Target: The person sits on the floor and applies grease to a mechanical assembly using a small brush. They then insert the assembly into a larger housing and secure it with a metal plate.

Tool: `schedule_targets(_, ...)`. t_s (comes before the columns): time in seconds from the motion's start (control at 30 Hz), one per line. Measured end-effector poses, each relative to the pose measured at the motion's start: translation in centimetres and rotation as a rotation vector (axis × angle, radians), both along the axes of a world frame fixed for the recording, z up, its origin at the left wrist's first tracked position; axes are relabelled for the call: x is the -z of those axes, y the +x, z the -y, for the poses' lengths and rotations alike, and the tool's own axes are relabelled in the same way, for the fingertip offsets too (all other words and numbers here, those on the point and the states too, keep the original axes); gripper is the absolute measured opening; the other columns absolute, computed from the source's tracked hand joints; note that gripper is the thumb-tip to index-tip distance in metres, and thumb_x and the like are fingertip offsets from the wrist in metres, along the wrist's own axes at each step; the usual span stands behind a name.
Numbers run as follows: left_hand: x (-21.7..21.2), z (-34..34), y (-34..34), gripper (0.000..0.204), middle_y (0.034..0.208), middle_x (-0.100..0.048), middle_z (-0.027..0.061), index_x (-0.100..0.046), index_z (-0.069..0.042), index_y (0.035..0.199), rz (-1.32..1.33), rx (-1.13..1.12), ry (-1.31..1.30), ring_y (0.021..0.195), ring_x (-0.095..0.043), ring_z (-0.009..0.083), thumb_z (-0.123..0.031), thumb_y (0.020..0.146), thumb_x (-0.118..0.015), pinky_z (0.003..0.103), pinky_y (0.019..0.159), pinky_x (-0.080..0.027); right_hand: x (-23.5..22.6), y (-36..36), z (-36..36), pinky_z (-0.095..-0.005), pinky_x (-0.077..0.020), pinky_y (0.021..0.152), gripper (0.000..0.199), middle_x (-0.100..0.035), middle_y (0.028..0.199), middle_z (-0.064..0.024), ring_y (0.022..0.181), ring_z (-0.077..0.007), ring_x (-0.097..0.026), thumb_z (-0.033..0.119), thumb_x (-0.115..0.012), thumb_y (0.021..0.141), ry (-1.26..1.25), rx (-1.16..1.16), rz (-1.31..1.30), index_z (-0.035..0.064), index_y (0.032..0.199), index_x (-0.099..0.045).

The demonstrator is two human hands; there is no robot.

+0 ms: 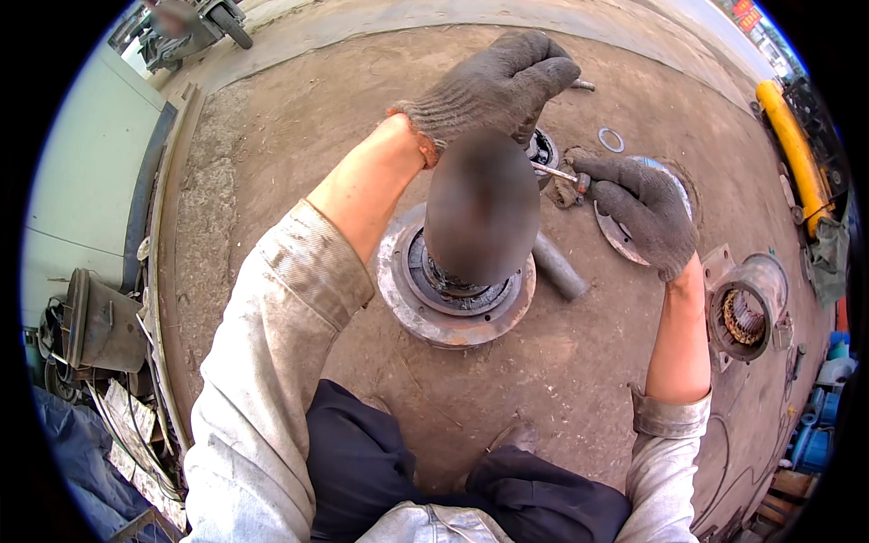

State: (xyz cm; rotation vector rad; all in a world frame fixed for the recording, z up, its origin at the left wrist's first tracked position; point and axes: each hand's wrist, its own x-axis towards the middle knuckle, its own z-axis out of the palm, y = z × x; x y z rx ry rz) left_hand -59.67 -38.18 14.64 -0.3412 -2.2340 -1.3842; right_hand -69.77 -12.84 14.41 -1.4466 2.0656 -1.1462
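My left hand (498, 86), in a dark knitted glove, reaches over the far side of the work. Its fingers are bent and pressed together; what they hold, if anything, is hidden. My right hand (638, 208), gloved too, closes on a screwdriver-like tool with a thin metal shaft (549, 170). That shaft points left to a small round metal part with a dark, greasy inside (541, 149). Nearer to me stands a round flanged metal housing (457, 333), black grease on its inner rings. A blurred dark oval covers its upper part. Beside the right fingers lies a dirty rag (563, 192).
A metal disc (615, 237) lies under my right hand, with a thin ring (612, 139) beyond it. A metal tube (559, 267) rests by the housing. Rightward are a motor casing with copper windings (744, 312) and a yellow cylinder (795, 145). A bucket (107, 321) stands left.
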Motion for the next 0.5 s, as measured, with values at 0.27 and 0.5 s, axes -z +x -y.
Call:
schedule_targets(0.27,-1.3,0.3,1.2,0.030,0.121,-0.063,0.0109,-0.067,-0.007,0.130,0.066,-0.096,-0.064,0.111,-0.062,0.0283,-0.016,0.101,-0.062,0.038,0.096,-0.054,-2.3,-1.6,-0.4,-0.0298,-0.0528,0.074,0.025,-0.072,0.085,0.0008,0.077,-0.0113,-0.063,0.015,-0.068,0.098,0.153,0.051,-0.028,-0.0025,0.114,-0.076)
schedule_targets(0.5,0.2,0.7,1.0,0.032,0.116,-0.063,0.0100,-0.067,-0.007,0.130,-0.015,-0.060,-0.168,0.102,-0.064,0.0260,-0.015,0.100,-0.063,0.037,0.090,-0.055,-2.5,-2.3,-4.5,-0.0299,-0.0530,0.084,0.027,-0.073,0.099,-0.0041,0.092,-0.0122,-0.065,0.013,-0.069,0.094,0.153,0.244,0.156,-0.0023,0.116,-0.076)
